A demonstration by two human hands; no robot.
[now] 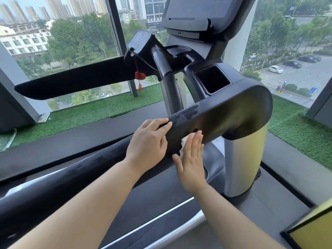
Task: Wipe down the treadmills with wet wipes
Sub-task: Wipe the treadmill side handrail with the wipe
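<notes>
A black treadmill fills the view, its right side handrail [224, 112] running from the console down toward me. My right hand [191, 162] lies flat with straight fingers on the rail's side and presses a white wet wipe [185, 141] against it; most of the wipe is hidden under the palm. My left hand [149, 144] rests on the same rail just to the left, fingers curled over its top edge. Wet streaks show on the rail above my hands.
The console screen [195, 8] stands at the top, with a cup holder [212, 79] below it. A red safety key [139, 76] hangs from the centre bar. The silver upright [242, 159] stands at right. Windows and green turf [107, 110] lie beyond; a yellow panel [312, 230] sits at bottom right.
</notes>
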